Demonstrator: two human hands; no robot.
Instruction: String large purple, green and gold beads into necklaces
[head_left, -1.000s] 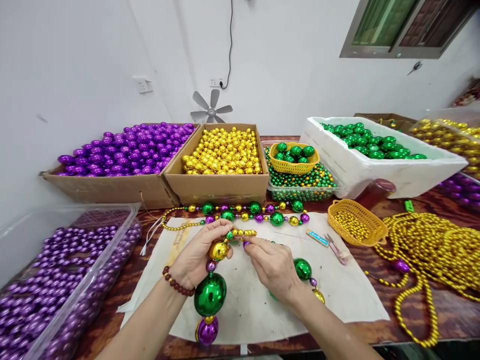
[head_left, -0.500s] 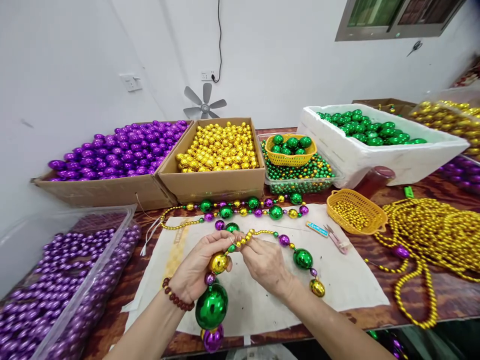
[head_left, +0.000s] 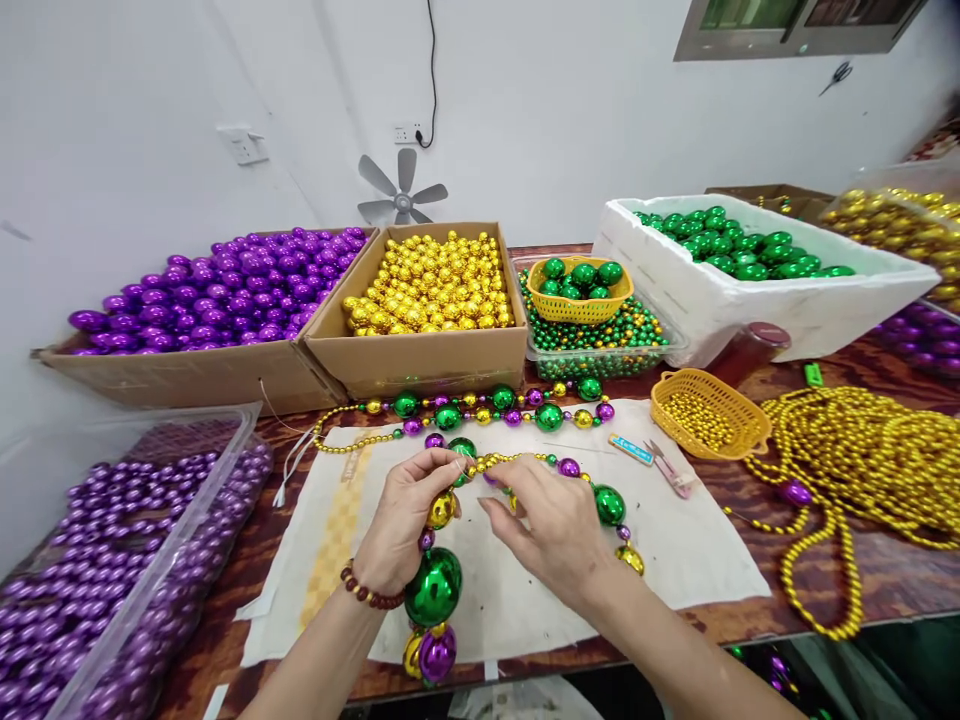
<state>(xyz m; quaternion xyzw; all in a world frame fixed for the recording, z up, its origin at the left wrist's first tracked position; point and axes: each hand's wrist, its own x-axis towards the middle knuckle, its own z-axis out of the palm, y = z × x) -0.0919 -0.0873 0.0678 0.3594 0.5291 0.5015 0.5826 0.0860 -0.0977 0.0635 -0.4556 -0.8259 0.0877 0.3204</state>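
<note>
My left hand (head_left: 401, 515) pinches a bead necklace (head_left: 433, 587) between thumb and forefinger, near a thin pale thread end. From that hand hang gold, purple and large green beads, down past the table's front edge. My right hand (head_left: 551, 515) is beside it, thumb and forefinger apart, fingertips close to the small gold beads (head_left: 491, 461) of the same necklace. Beyond my right hand the strand runs on over the cloth, with a green bead (head_left: 610, 505) and a gold bead (head_left: 630, 560). Another strand (head_left: 484, 415) lies in rows along the back of the white cloth (head_left: 360, 580).
Boxes of purple beads (head_left: 225, 290) and gold beads (head_left: 442, 285) stand behind. At right are a foam box (head_left: 675, 300), a yellow basket (head_left: 709, 415), snips (head_left: 670, 470), a jar (head_left: 750, 352) and heaped gold bead strings (head_left: 862, 460). A clear tub (head_left: 187, 520) of purple beads is at left.
My right thumb and forefinger have parted from the small gold beads they were closed on. My left hand still pinches the necklace. The view has shifted slightly.
</note>
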